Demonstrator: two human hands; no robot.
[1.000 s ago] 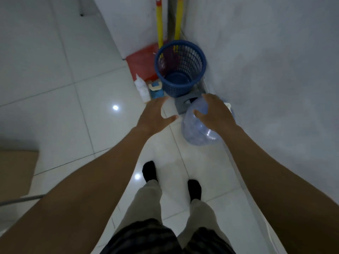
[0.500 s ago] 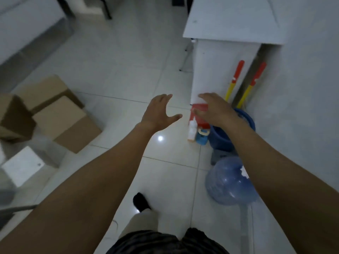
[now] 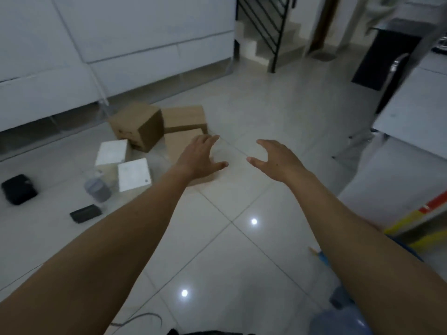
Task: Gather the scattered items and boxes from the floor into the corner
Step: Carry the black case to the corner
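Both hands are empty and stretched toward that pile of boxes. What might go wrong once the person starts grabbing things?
1. The tilted cardboard box seems to lean on its neighbours; pulling out the low box by the left hand may topple it.
2. The clear jar stands right beside the white boxes; a careless sweep might knock it over.
3. A cable lies on the floor close to the person, a possible trip hazard.
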